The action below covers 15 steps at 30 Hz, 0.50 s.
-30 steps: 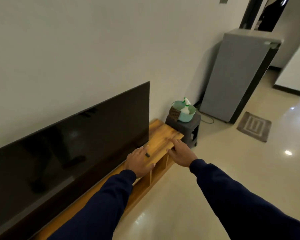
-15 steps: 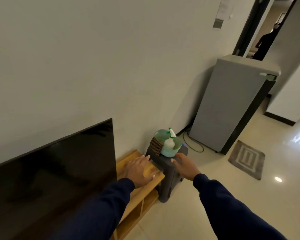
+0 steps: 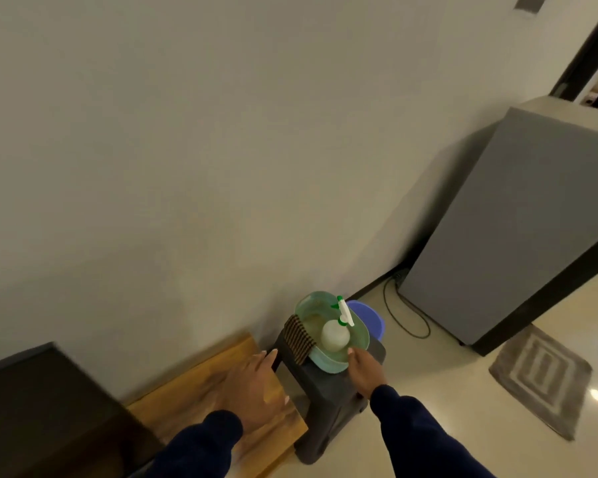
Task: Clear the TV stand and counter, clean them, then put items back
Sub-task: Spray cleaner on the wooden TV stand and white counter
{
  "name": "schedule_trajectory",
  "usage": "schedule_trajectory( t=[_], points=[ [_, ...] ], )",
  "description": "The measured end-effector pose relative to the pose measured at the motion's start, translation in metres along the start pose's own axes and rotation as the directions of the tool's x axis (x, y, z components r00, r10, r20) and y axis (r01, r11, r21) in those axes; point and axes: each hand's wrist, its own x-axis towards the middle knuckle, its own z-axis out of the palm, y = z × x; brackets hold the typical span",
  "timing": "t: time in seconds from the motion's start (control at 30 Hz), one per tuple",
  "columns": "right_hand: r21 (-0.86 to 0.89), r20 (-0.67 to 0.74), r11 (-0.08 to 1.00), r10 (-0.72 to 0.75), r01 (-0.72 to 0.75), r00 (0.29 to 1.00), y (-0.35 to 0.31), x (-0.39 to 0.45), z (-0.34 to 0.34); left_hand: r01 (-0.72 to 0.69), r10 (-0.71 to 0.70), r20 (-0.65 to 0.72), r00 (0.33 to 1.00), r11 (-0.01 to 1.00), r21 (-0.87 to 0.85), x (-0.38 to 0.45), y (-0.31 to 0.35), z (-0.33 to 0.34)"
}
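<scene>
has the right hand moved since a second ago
Yes. The right hand went from the end of the wooden TV stand across to the green basin on the dark stool.

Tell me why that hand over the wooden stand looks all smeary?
In the head view, the left hand is smeared by motion blur over the wooden TV stand; the right hand, by the pale green plastic basin, looks sharper; a bright glare spot shines on the glossy floor; the wide lens tilts the walls.
</scene>
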Motion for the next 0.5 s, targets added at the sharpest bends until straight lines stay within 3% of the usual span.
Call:
schedule_trajectory(
  t=[0.3,0.5],
  points=[
    [-0.018,0.125,0.998,0.062,-0.06,0.99,0.055,0.174,0.05,0.303,-0.286,0.141,0.948,0.944,-0.129,0.078,0.006,0.074],
    [0.412,-0.15,0.908,-0.013,0.074,0.989,0.046,0.207,0.055,0.442,-0.424,0.135,0.896,0.88,-0.175,0.106,-0.006,0.101]
  ],
)
